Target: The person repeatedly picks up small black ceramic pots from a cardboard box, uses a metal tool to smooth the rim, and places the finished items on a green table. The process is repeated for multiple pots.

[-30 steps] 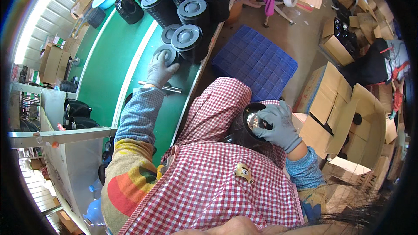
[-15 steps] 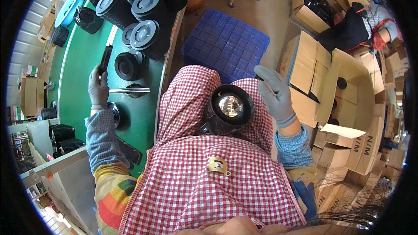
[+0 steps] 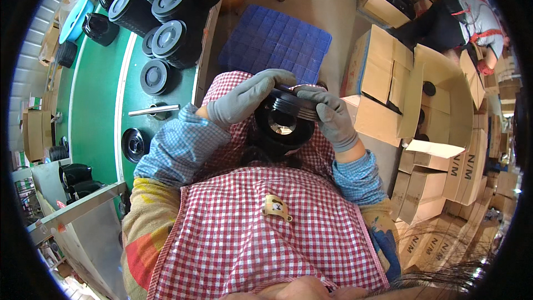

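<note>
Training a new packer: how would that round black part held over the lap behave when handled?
The round black part looks rigid, since both gloved hands grip its rim without it bending. Its circular shape suggests it would roll if set on edge.

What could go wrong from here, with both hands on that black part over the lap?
1. The round black part is held over the lap by the left hand and right hand, off the green table; a slip could drop it to the floor.
2. Both wear thick grey gloves, which may dull the feel of the thin ring at its rim.
3. The open cardboard box crowds the right elbow.
</note>
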Demonstrator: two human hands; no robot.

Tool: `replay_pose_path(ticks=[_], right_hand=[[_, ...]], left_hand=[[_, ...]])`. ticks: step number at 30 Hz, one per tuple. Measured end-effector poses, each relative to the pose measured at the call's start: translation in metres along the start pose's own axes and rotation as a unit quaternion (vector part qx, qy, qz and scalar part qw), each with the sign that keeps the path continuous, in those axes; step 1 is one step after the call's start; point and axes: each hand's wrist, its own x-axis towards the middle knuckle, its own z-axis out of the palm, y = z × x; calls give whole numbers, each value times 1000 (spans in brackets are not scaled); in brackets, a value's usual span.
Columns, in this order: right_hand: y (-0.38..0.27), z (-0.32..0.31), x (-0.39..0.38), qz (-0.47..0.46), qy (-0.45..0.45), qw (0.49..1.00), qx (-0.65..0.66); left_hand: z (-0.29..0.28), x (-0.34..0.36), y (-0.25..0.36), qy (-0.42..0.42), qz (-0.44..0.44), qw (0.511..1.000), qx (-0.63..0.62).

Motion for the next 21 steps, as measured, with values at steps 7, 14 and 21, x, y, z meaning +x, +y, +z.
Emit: replay_pose_path(ticks=[7, 14, 21], right_hand=[[21, 4, -10, -91, -6, 989, -115], [20, 7, 4, -113, -11, 981, -154], [22, 2, 7, -95, -17, 981, -169]], left_hand=[[4, -5, -30, -23, 104, 990, 97], [-4, -3, -39, -33, 215, 961, 171], [-4, 1, -41, -40, 222, 961, 162]])
